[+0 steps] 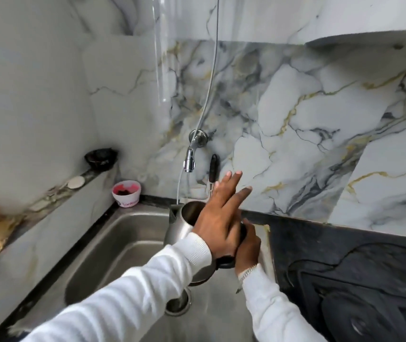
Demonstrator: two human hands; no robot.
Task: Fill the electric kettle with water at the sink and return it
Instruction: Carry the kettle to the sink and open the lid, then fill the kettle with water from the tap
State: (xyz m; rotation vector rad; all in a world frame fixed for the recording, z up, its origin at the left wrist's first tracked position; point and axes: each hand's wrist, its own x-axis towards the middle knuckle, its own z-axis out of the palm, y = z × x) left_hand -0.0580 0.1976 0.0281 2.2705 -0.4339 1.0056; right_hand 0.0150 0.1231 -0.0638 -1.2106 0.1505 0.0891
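A steel electric kettle (181, 224) with its lid open hangs over the steel sink (113, 245), its spout toward the back wall. My right hand (247, 245) grips the kettle's black handle. My left hand (221, 213) reaches across above the kettle's mouth with fingers spread and nothing in it. The chrome tap (190, 161) juts from the marble wall just above and behind the kettle. A thin stream seems to fall from the tap toward the kettle, though blur makes it hard to tell.
A small white cup with pink contents (126, 193) stands at the sink's back left corner. A dark bowl (101, 159) sits on the left ledge. A black stove (359, 280) fills the counter to the right. The drain (178, 303) lies below the kettle.
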